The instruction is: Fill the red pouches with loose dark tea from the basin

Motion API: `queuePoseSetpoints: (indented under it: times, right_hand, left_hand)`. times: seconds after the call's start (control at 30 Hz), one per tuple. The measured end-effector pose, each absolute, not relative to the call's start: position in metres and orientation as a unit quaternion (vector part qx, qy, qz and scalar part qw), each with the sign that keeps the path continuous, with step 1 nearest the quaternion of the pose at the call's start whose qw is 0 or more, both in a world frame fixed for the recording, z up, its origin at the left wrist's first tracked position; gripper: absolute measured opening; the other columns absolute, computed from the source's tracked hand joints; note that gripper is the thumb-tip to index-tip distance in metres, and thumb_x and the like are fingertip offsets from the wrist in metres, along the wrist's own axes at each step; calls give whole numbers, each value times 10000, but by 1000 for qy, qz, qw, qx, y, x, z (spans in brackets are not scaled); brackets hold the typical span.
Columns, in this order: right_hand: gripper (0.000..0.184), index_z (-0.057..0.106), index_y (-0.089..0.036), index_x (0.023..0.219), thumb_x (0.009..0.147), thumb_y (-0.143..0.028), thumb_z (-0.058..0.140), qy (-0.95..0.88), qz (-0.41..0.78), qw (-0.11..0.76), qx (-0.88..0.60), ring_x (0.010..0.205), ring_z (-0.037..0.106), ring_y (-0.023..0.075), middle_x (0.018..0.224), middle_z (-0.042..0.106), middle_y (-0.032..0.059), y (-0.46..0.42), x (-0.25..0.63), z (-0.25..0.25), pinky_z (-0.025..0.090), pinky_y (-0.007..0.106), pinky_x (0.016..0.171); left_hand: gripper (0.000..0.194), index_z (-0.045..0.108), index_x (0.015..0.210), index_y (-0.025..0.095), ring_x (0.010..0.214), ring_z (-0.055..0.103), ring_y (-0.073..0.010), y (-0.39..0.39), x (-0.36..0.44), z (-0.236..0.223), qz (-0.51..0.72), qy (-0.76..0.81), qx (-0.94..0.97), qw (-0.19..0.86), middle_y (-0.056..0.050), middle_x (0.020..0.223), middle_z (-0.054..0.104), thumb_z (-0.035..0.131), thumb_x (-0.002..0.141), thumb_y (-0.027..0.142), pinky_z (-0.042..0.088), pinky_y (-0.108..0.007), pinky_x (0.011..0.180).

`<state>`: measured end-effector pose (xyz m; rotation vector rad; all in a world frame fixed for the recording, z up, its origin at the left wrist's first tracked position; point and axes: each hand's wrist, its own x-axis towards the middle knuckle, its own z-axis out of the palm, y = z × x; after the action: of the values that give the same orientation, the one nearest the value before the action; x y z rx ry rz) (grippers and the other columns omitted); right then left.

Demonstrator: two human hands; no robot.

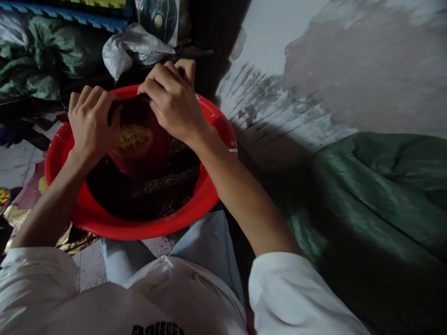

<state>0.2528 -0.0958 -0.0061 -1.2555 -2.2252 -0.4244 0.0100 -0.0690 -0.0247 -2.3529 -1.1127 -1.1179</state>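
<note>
A dark red bag (153,160) with a yellow label printed in dark characters stands in a red plastic basin (157,228). My left hand (92,118) is closed on the bag's top edge at the left, thumb toward me. My right hand (174,100) grips the same edge farther right, its fingers curled over the far side. Around the bag, the basin holds dark, loose, fine-grained material (167,186) whose kind I cannot make out. The bag's mouth and back are hidden by my hands and shadow.
A large green woven sack (370,200) bulges at the right, below a peeling wall (363,60). Green sacks (63,51), a white plastic bag (136,46) and a fan (159,21) stand beyond the basin. At far left is a bowl of colourful bits (4,197).
</note>
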Motion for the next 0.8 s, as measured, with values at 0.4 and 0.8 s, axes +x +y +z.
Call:
queuePoseSetpoints:
  times: [0.4, 0.8]
  right_hand:
    - [444, 739, -373, 1235, 1162, -441, 307, -792, -146, 361, -471, 1239, 619, 312, 1270, 760, 69, -79, 269, -16, 304, 592, 1202]
    - [569, 639, -232, 1291, 1194, -578, 197, -714, -46, 498, -490, 1168, 695, 244, 1278, 749, 123, -56, 267, -48, 390, 467, 1187]
  left_hand:
    - [336, 635, 1140, 304, 1121, 593, -298, -52, 2, -40, -417, -394, -792, 211, -63, 1066, 698, 480, 1132, 602, 421, -566, 1061]
    - [426, 612, 1017, 217, 1115, 730, -247, -56, -5, 6, -403, -478, -765, 154, -51, 915, 659, 616, 1105, 634, 530, -384, 1076]
